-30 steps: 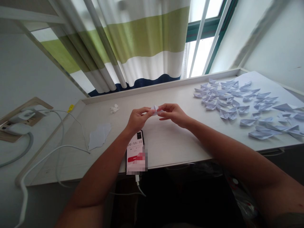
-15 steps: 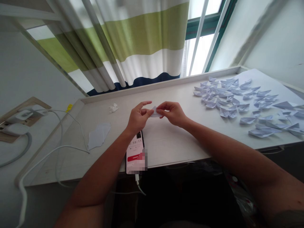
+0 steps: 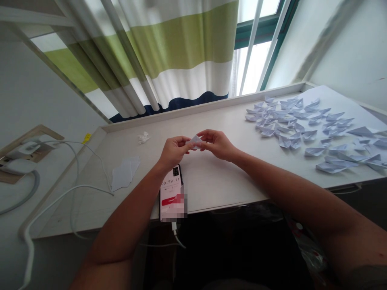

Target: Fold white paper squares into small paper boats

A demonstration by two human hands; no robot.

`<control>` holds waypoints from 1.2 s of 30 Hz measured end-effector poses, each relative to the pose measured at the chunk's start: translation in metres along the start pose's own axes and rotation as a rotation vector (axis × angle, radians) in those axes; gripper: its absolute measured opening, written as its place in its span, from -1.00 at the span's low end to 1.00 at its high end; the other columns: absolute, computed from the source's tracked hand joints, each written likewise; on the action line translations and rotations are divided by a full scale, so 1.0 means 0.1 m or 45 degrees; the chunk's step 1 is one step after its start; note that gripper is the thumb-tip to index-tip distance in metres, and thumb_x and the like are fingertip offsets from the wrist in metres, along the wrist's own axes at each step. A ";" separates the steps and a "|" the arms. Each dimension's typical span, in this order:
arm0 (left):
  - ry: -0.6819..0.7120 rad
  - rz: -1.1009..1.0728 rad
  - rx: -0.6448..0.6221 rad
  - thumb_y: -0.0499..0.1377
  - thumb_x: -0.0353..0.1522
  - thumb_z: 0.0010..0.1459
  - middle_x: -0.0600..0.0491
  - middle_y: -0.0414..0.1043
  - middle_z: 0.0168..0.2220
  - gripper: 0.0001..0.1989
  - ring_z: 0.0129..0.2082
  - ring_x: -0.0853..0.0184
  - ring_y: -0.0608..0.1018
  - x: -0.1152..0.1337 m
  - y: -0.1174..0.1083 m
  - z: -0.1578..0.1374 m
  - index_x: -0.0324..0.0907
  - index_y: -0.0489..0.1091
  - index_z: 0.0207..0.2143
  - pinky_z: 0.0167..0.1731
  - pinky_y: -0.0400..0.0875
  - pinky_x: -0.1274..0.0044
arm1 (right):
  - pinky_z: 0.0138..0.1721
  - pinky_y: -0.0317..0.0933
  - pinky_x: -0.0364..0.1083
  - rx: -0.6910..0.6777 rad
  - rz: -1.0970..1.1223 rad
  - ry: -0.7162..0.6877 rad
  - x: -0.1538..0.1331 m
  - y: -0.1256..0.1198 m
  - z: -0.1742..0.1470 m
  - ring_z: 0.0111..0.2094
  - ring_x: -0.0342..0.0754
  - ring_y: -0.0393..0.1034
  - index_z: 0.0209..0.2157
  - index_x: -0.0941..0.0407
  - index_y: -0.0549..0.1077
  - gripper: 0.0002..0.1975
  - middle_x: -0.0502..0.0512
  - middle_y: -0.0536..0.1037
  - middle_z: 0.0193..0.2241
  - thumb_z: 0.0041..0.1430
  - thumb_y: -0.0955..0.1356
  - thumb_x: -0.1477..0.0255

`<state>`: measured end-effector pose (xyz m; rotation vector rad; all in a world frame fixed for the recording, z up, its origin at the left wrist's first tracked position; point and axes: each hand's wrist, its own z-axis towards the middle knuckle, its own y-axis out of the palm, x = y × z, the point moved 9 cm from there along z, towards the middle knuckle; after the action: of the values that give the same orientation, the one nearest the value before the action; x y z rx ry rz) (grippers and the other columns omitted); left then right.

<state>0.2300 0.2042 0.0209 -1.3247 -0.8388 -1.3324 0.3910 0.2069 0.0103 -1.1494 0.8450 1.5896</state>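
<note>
A small folded piece of white paper (image 3: 195,140), triangular at its top, is held between my two hands above the desk. My left hand (image 3: 175,151) pinches its left side with thumb and fingers. On the other side my right hand (image 3: 218,144) grips the paper, thumb in front and fingers behind. The paper's lower part is partly covered by my fingertips. Many folded white paper boats (image 3: 290,121) lie spread over the right side of the desk.
A phone (image 3: 171,195) showing a timer lies below my left wrist, a charging cable (image 3: 174,228) plugged in. To the left are flat paper sheets (image 3: 125,173) and a crumpled white scrap (image 3: 144,138). White cables run from a wall socket (image 3: 30,151). A striped curtain (image 3: 181,44) hangs behind the white desk (image 3: 217,181).
My left fingers, spread before, have closed in on the paper. The paper's point now stands more visibly between the hands. The view has shifted slightly.
</note>
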 end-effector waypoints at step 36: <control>0.117 -0.067 0.146 0.59 -0.12 -0.02 -0.03 0.72 -0.33 -0.52 -0.33 0.25 0.71 0.06 -0.08 0.02 -0.20 0.65 -0.14 -0.24 0.61 0.40 | -0.17 0.58 0.05 0.143 0.075 0.091 0.00 -0.12 0.00 -0.31 0.01 0.64 -0.37 0.13 0.63 -0.48 0.13 0.71 -0.39 -0.13 0.70 0.01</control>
<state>0.2237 0.2069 0.0281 -1.1509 -0.8784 -1.3550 0.4022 0.2102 0.0104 -1.1153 1.0102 1.5358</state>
